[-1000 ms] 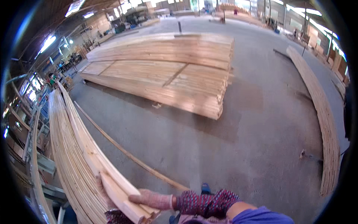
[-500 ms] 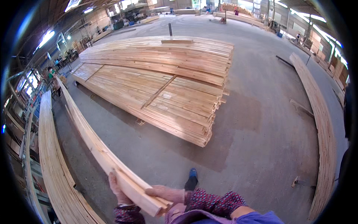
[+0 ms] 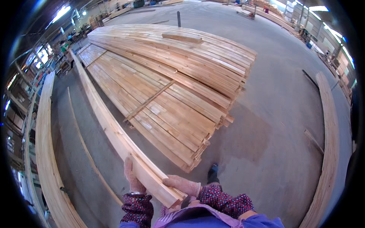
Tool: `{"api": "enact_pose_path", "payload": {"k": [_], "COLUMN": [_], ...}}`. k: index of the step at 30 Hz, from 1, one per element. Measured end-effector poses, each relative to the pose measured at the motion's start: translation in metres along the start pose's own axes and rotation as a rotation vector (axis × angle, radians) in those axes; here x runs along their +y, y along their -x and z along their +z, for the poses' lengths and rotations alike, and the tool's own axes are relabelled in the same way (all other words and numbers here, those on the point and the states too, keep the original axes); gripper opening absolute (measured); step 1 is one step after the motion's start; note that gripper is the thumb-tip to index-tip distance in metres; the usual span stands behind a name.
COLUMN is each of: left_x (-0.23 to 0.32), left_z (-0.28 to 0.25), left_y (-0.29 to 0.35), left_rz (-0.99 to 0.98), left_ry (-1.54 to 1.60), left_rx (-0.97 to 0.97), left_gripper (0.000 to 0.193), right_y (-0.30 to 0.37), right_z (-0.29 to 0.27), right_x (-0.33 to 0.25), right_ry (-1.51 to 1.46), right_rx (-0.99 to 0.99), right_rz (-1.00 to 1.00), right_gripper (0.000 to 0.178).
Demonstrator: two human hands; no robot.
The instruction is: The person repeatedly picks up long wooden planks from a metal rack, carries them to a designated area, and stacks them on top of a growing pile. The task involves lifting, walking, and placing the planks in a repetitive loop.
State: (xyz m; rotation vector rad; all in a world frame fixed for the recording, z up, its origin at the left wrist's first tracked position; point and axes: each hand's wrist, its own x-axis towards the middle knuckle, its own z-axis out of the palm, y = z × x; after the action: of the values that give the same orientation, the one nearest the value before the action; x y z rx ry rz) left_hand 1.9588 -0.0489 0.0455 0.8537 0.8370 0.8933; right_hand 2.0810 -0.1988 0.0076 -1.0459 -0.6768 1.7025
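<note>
Long pale wooden boards (image 3: pixel 121 141), at least two lying together, stretch from my body toward the far left. My left hand (image 3: pixel 135 179), in a light work glove, grips their left side near the close end. On the right side my gloved right hand (image 3: pixel 183 184) is closed round the same boards, a little nearer their cut ends. Some of the fingers of both hands are hidden beneath the wood. Right beside the boards lies a big layered stack of planks (image 3: pixel 190 125), with a crosswise strip (image 3: pixel 150 100) on its lower level.
A loose short plank (image 3: pixel 181 37) rests on the stack. To the left are a thin strip (image 3: pixel 81 140) on the floor and a long pile of boards (image 3: pixel 47 152). Another long timber pile (image 3: pixel 330 152) runs along the right. A person in green (image 3: pixel 64 48) stands by the boards' far end.
The boards in my hands have moved right, closer to the big stack, which now appears nearer. The thin strip on the floor at left has come into sight.
</note>
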Motion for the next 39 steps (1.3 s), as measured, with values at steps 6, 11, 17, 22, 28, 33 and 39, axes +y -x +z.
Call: {"api": "enact_pose_path", "payload": {"k": [6,11,17,22,28,33,39], "left_x": [-0.062,-0.098,-0.115,-0.149,-0.198,-0.257,-0.284], "left_z": [0.135,0.247,0.33,0.347,0.364,0.364,0.363], "left_y": [-0.046,-0.08,-0.135,-0.189,-0.238,-0.273,-0.276], "left_rz": [-0.042,-0.15,-0.156,-0.267,-0.266,-0.313,-0.398], "left_ry": [0.091,0.253,0.302,0.37,0.401,0.409,0.308], "left_rx": [0.025,0.053,0.08,0.009,0.107,0.206,0.232], "left_gripper": [0.05,0.044,0.038,0.035,0.04,0.042,0.04], "right_y": [0.048,0.068,0.055,0.033,0.003,-0.019,-0.031], "right_z": [-0.132,-0.244,-0.341,-0.395,-0.45,-0.489,-0.55], "right_x": [-0.083,-0.122,-0.153,-0.162,-0.172,-0.172,-0.043], "right_ry": [-0.02,0.016,0.22,0.064,0.16,-0.04,0.051], "right_rx": [0.084,0.107,0.099,0.136,0.091,0.141,0.003], "right_rz": [0.086,0.1,0.012,0.136,0.106,0.352,0.167], "right_gripper": [0.049,0.04,0.042,0.041,0.035,0.033,0.049]}}
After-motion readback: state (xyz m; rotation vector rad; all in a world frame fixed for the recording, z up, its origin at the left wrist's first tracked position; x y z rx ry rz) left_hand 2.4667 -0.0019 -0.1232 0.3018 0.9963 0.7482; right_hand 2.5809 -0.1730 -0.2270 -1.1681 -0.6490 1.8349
